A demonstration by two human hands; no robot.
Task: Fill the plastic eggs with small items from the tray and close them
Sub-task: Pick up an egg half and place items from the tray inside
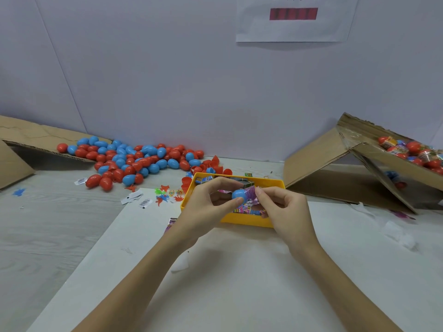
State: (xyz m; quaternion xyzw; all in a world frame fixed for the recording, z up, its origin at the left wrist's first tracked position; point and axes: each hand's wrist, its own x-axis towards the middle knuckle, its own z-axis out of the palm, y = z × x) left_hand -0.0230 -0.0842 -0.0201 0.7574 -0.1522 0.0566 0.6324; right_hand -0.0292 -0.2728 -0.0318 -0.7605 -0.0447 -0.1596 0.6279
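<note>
Both hands work above the yellow tray [189, 195], which sits mid-worktop toward the back edge. Left hand [208, 207] pinches a blue egg half [239, 195] between thumb and fingers. Right hand [279, 203] pinches a pink crinkly packet [251, 191], its end at the egg's mouth, looks like stuffing in progress. Whether the packet is partly inside, can't tell.

Handling guess: the egg shell is light, hard plastic, smooth and likely slippery, so hold it round the belly, not the rim, or it may pop out. The packet is soft, thin film, springy; it probably needs folding or a fingertip push to stay in. The matching half is not visible in either hand.

More printed small items [247, 209] lie in the tray under the hands. A pile of red and blue eggs [134, 161] is spread at the back left of the worktop, loose red halves [215, 164] just behind the tray. A tilted cardboard box [395, 161] at the back right corner holds what look like finished ones. Tiny toy figures [165, 195] and paper labels [139, 198] lie left of the tray.
</note>
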